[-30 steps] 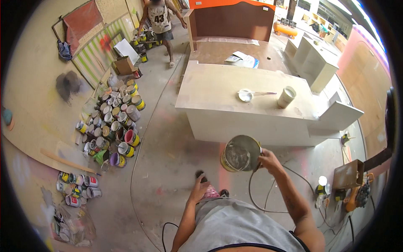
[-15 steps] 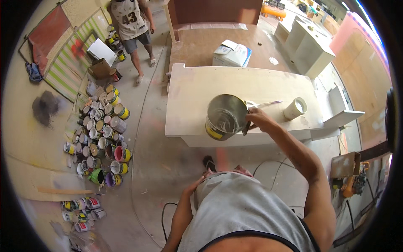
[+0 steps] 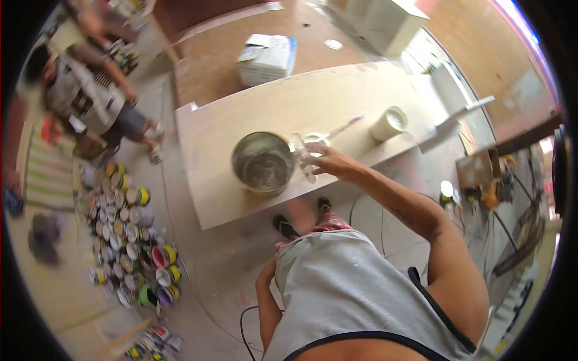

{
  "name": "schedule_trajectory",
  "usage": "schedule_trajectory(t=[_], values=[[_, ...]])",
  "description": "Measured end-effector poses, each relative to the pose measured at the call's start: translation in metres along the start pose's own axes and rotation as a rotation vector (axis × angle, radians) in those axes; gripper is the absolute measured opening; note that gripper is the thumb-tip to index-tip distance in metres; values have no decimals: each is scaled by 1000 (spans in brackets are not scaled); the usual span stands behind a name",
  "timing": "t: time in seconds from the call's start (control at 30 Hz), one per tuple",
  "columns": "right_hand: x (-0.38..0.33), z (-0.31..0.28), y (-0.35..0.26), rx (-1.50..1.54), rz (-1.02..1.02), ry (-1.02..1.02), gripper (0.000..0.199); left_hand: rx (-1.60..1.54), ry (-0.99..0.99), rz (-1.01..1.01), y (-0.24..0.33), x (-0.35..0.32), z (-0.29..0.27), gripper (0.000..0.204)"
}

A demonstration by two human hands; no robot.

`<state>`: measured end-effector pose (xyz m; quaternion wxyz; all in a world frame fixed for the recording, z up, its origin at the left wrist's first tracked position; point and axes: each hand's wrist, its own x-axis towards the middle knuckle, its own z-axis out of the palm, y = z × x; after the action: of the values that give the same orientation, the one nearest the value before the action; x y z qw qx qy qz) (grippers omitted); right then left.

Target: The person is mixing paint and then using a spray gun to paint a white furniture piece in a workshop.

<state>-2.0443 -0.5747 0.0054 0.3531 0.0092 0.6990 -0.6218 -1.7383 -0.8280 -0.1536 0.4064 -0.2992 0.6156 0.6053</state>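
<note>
On the pale tabletop stands a round grey metal tin with greyish residue inside. My right hand is just right of its rim, fingers apart over a blurred, pale upright thing whose kind I cannot make out. Partly behind this hand is a small white tub, with a brush at its right side. Farther right stands a whitish pot. My left hand hangs low by my hip; its fingers are hidden by my grey top.
A white carton sits on the brown board beyond the table. Many used paint cans crowd the floor at left. A person stands at the far left. To the right are a cardboard box and a cable.
My right hand has let go of the tin's rim, and the tin now rests on the tabletop. My view has turned. The person at left has shifted, and my left hand has slid lower.
</note>
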Motion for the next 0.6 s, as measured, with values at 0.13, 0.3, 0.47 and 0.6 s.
schedule_trajectory(t=[0.13,0.3,0.47,0.6], values=[[-48,-73,27,92,61,71,50,433,-48,132,-36,73,-22,49],[-98,-202,145,240,127,491,41,676,-115,216,94,52,28,38],[-74,-285,181,-62,-246,960,97,615,-283,394,198,63,133,37],[-33,-322,188,-94,-471,743,121,691,-256,514,235,98,205,37]])
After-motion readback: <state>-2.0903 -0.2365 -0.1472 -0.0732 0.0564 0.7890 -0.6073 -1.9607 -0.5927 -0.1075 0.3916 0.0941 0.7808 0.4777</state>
